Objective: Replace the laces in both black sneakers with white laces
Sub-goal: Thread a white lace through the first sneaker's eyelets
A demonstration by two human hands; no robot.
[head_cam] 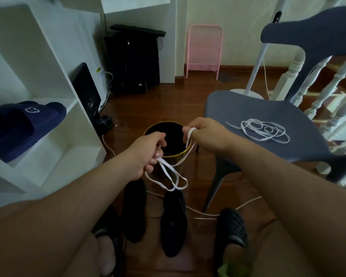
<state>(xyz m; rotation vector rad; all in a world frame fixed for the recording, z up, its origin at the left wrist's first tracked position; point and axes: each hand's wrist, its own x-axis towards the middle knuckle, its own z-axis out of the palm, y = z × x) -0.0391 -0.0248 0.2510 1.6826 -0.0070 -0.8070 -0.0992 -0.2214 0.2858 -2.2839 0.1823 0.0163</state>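
Both hands up over the floor, one white lace [169, 174] strung between them. Left hand [148, 154] has its fingers curled tight around a bunch of it — loops hang out below the fist toward 6 o'clock. Right hand [205, 134] pinches the other end, lace wrapped over the fingers [190, 132] and running down and left back to the left hand.

Second white lace [262, 130] lies loose in a tangle on the seat of the grey chair [238, 108], at 3 o'clock from the right hand, well apart from it.

Two black sneakers [173, 224] on the wooden floor [168, 100] at 6 o'clock below the hands, side by side, toes pointing away. Too dark to tell whether any lace is in them.

Black bin with a gold rim [174, 154] stands just behind the hands at 12 o'clock. A white cable [246, 202] runs across the floor near the chair leg. The person's feet in dark sandals sit either side of the sneakers — right one [233, 226] clearer. White shelf [48, 80] at 9 o'clock holds navy slippers [26, 124].
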